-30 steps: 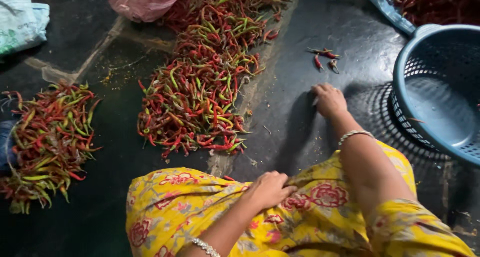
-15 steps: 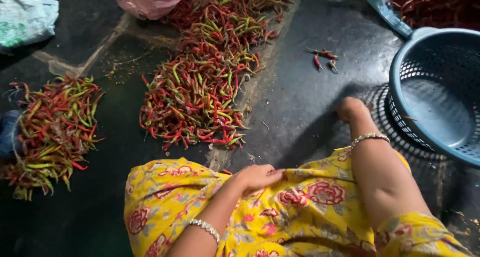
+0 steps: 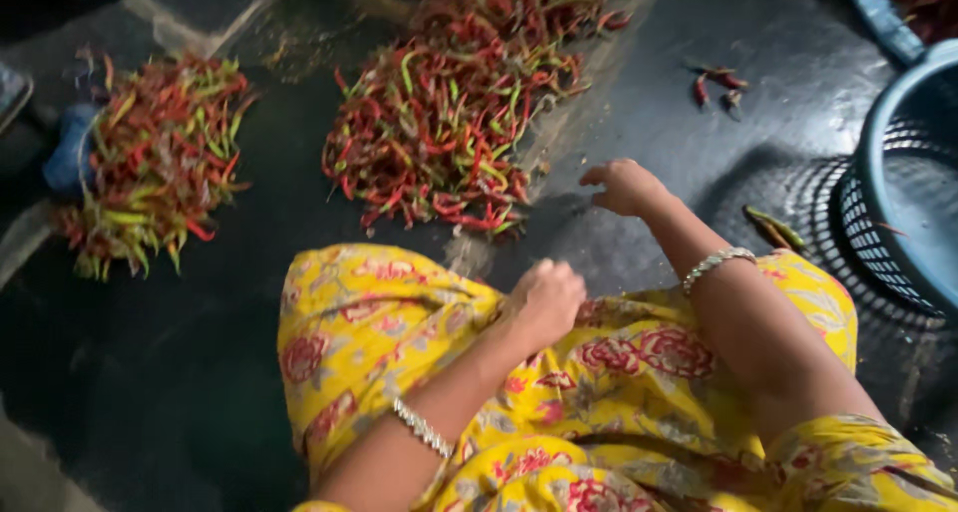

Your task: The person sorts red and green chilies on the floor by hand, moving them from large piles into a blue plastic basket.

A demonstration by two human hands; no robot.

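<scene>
On the dark floor point(image 3: 679, 93), the right hand point(image 3: 624, 186), fingers loosely curled and empty, hovers beside the central chilli heap point(image 3: 449, 133), while the left hand point(image 3: 547, 297) rests fisted on the yellow-clad knee point(image 3: 379, 322); contents indiscernible.

The blue basket point(image 3: 903, 203) is cut off at the right edge; the left hand's point(image 3: 547, 297) fingers curl from view.
</scene>
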